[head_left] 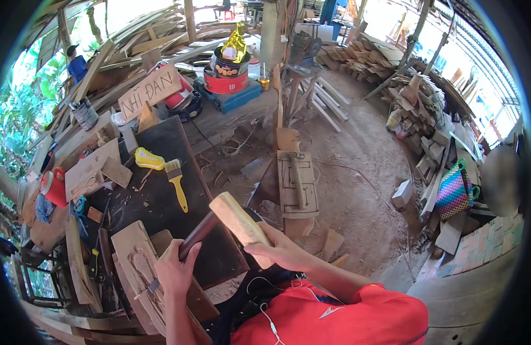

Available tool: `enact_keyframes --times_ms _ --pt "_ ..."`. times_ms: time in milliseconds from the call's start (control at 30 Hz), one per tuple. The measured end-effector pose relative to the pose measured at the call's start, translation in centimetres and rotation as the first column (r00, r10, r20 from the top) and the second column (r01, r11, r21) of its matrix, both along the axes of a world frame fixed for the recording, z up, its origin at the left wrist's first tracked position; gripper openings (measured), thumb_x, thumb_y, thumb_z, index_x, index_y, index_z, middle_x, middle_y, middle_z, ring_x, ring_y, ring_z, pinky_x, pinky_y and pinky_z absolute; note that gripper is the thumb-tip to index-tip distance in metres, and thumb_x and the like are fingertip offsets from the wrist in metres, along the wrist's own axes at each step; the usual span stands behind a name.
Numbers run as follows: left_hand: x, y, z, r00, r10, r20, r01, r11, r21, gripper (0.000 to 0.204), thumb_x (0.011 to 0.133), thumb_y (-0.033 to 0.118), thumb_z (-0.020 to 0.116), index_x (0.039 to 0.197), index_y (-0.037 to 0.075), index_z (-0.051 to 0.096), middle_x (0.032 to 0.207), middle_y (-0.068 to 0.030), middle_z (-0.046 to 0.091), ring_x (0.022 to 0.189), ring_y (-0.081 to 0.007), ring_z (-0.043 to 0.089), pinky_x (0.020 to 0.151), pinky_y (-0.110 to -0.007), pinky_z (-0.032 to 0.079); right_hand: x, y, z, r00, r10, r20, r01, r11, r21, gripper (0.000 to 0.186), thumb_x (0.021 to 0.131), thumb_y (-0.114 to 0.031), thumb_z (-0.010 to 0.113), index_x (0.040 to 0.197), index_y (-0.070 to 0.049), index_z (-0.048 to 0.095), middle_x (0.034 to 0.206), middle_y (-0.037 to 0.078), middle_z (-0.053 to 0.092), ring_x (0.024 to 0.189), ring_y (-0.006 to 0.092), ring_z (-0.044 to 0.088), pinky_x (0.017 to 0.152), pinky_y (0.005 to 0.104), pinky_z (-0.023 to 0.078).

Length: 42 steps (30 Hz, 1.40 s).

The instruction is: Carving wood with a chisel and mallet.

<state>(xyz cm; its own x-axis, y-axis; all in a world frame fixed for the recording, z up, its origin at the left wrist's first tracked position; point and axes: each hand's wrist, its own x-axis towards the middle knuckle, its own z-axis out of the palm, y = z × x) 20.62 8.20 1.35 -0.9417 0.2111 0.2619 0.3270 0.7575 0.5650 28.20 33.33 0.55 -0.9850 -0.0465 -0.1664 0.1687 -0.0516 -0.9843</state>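
1. Head view, centre: a wooden mallet point(237, 223), its dark-brown round handle point(202, 231) clamped in the left hand point(176, 268), its pale blocky head clamped in the right hand point(281, 250), fingers partly hidden.
2. Left of centre: black-topped desk point(159, 211), partly hidden by brown boards point(129, 244).
3. Right: brown earth floor point(357, 172).

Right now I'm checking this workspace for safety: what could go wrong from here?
The left hand grips a dark handle and the right hand a pale wooden block; a slip might knock or pinch fingers. A metal blade on the carved board sits close to the left forearm and could scrape it. The white cable in front of the red shirt might snag.
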Motion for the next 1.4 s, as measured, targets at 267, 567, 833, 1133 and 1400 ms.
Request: enact_keyframes --times_ms 267,567,833,1133,1400 --pt "0.6 -0.5 1.2 0.997 0.051 0.052 -0.055 0.996 0.076 0.033 0.090 0.036 0.074 0.093 0.005 0.066 0.071 -0.0161 0.061 0.066 -0.0356 0.062 0.062 -0.040 0.047 0.8 0.0 2.4 0.999 -0.005 0.043 0.008 0.998 -0.067 0.045 0.094 -0.033 0.070 0.124 -0.003 0.053 0.101 0.002 0.055 0.092 0.0092 0.052 0.078 0.0266 0.044" --pt "2.6 -1.6 1.8 0.991 -0.131 -0.005 0.127 0.955 0.267 0.038 0.085 0.043 0.077 0.096 0.007 0.067 0.078 -0.0133 0.067 0.071 -0.0332 0.068 0.062 -0.038 0.052 1.8 0.0 -0.1 0.995 -0.051 0.091 0.062 0.991 -0.121 0.038 0.093 -0.018 0.066 0.126 -0.004 0.054 0.099 0.004 0.061 0.084 0.0112 0.059 0.072 0.0264 0.048" --pt "2.9 -1.4 0.2 0.967 -0.172 -0.189 0.219 0.940 0.263 0.050 0.087 0.057 0.069 0.089 0.008 0.062 0.072 -0.0097 0.063 0.064 -0.0330 0.065 0.055 -0.041 0.049 0.4 -1.2 0.8 0.996 -0.010 0.086 0.017 0.997 -0.076 0.035 0.096 -0.024 0.056 0.123 -0.003 0.051 0.088 0.009 0.060 0.063 0.0149 0.059 0.053 0.0274 0.048" --pt "3.0 -2.1 -0.6 0.951 -0.149 -0.270 0.233 0.921 0.311 0.051 0.085 0.060 0.068 0.088 0.009 0.063 0.069 -0.0059 0.060 0.062 -0.0302 0.065 0.052 -0.039 0.050 -0.7 -2.5 1.0 0.995 0.051 0.089 -0.048 0.998 -0.042 0.036 0.101 -0.032 0.048 0.114 0.000 0.054 0.089 0.010 0.054 0.068 0.0173 0.054 0.057 0.0295 0.044" --pt "3.5 -2.4 0.0 0.950 -0.117 -0.291 0.228 0.894 0.385 0.052 0.083 0.060 0.070 0.088 0.009 0.063 0.069 -0.0049 0.060 0.060 -0.0289 0.064 0.050 -0.038 0.047 -1.0 -2.8 2.3 0.996 0.085 0.004 -0.085 0.994 -0.069 0.042 0.099 -0.035 0.048 0.118 0.002 0.055 0.090 0.011 0.055 0.072 0.0197 0.055 0.060 0.0326 0.044"
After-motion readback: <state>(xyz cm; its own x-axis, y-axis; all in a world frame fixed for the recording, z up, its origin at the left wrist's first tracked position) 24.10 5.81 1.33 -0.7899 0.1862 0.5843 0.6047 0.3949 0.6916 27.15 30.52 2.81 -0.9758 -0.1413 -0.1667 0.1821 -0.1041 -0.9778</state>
